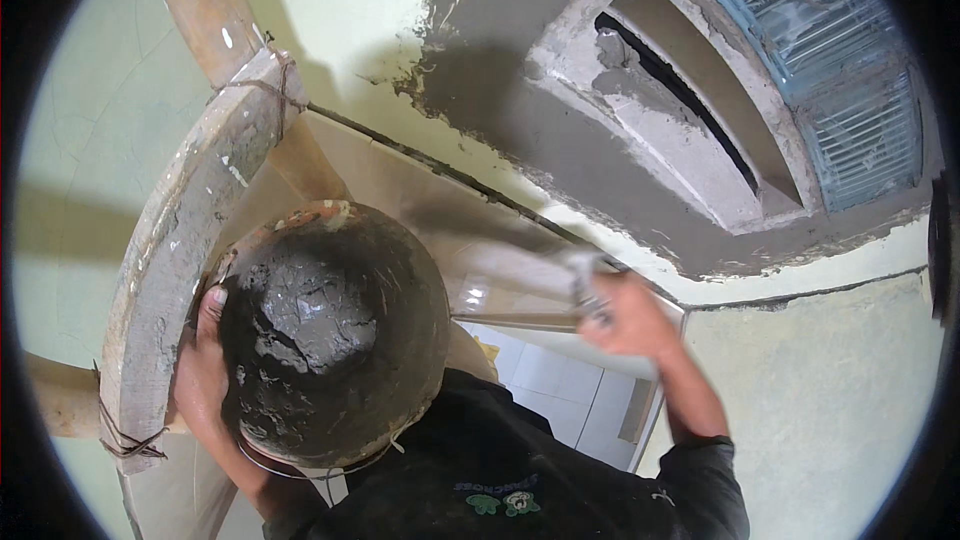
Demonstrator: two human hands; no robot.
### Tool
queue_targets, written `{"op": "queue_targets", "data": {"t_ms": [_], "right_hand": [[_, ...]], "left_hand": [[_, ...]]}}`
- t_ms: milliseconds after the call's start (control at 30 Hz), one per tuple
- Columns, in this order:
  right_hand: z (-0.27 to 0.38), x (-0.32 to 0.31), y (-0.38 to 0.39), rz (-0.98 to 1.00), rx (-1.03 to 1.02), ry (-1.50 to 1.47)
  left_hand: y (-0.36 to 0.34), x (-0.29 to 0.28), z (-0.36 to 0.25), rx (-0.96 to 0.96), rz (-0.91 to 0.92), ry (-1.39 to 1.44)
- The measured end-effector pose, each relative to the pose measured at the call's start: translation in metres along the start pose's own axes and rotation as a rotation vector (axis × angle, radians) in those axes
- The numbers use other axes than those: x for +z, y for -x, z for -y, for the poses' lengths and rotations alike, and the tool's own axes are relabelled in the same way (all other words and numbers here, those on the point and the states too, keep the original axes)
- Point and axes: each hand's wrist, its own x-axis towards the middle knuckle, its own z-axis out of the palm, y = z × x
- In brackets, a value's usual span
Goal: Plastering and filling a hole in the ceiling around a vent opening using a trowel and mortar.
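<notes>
Left hand (200,360) gripped the rim of the mortar pan (335,335), left of it | pan, full of wet grey mortar, rested against the wooden plank (185,240) | right hand (625,315), right of the pan, closed around a blurred trowel (585,275) | fresh plaster (560,150) on the wall above the pan
</notes>
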Motion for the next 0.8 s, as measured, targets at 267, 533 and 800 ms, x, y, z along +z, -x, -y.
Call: {"op": "queue_targets", "data": {"t_ms": [267, 533, 800], "right_hand": [[-0.059, 0.151, 0.010, 0.034, 0.010, 0.202], [-0.037, 0.087, 0.083, -0.489, 0.284, 0.022], [0.042, 0.017, 0.064, -0.744, 0.429, -0.313]], "left_hand": [[-0.001, 0.005, -0.008, 0.027, -0.018, -0.057], [0.000, -0.003, -0.015, -0.080, 0.072, 0.101], [-0.004, 0.001, -0.006, -0.048, 0.047, 0.064]]}}
